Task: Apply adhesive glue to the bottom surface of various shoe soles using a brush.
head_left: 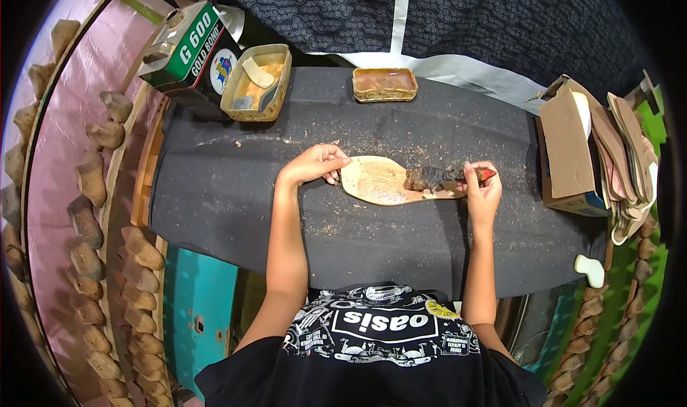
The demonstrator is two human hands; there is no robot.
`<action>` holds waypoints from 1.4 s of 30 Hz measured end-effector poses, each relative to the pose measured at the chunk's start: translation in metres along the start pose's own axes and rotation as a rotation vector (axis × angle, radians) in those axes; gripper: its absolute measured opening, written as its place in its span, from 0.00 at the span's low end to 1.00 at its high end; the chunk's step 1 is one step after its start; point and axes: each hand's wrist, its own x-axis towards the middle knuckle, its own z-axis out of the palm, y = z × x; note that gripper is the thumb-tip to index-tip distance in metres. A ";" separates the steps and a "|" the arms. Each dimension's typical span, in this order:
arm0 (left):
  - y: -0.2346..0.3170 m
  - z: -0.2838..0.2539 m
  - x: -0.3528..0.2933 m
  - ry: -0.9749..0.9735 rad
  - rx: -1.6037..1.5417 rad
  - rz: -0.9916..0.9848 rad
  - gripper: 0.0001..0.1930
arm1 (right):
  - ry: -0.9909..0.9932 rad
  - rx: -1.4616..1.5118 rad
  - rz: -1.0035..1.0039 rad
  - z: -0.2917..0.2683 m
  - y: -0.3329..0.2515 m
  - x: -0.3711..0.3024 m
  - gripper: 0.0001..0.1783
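Sole-shaped piece (377,181): sits between both hands over the middle of the table, broad end toward the left, narrow end toward the right; tan, with darker brown specks; cannot tell whether flat against the cloth or slightly raised.
Left hand (315,165): grips the broad end at its edge, thumb above, other fingers bent close below; narrow pinch.
Right hand (483,192): holds the brush near its red tip, thumb and fingers closed around the handle; cannot tell whether also touching the narrow end of the piece.
Brush (435,176): lies along the narrow half, dark and crusted, bristle end pointing left toward the broad end.
Table cloth (215,185): dark grey, strewn with small pale crumbs around the piece.
Brown tray (384,95): stands beyond the piece at the far edge, small and rectangular.
Open container (257,113): stands left of the brown tray, with a pale curved strip (257,72) and grey flat pieces (268,98) inside.
Metal can (189,56): stands just beside the container, green and black.
Cardboard box (569,149): stands at the right, beside stacked flat soles (601,142).
White piece (590,271): lies near the right-hand corner.
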 end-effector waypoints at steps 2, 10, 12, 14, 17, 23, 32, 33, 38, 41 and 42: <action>0.000 0.000 -0.001 -0.008 0.002 -0.012 0.11 | 0.006 -0.005 0.016 0.008 -0.011 -0.002 0.04; -0.005 -0.002 0.002 -0.020 -0.020 -0.002 0.11 | -0.097 0.243 0.044 0.072 -0.014 0.007 0.06; -0.004 -0.001 0.002 -0.026 -0.002 0.006 0.11 | -0.109 0.215 0.052 0.079 -0.002 0.011 0.07; -0.003 0.000 0.001 -0.023 0.004 0.009 0.11 | -0.122 0.179 0.066 0.077 0.004 0.010 0.07; -0.003 0.000 0.000 -0.011 0.025 0.014 0.10 | -0.023 0.163 0.072 0.062 0.004 0.008 0.07; -0.004 -0.002 0.000 0.009 0.067 0.005 0.11 | 0.073 0.017 0.077 0.019 0.014 0.016 0.07; -0.006 0.000 0.002 -0.018 0.027 0.034 0.12 | -0.059 0.156 0.064 0.076 -0.001 0.020 0.07; -0.005 0.000 0.002 -0.017 0.027 0.033 0.12 | -0.082 0.171 0.057 0.081 0.003 0.022 0.07; -0.004 0.001 0.002 -0.018 0.104 0.020 0.11 | -0.038 0.102 0.055 0.068 0.012 0.022 0.07; -0.003 0.001 0.000 -0.006 0.113 0.015 0.12 | -0.012 0.055 0.081 0.043 0.018 0.026 0.07; -0.004 0.000 0.001 -0.003 0.109 0.017 0.12 | 0.025 0.029 0.099 0.037 0.016 0.026 0.07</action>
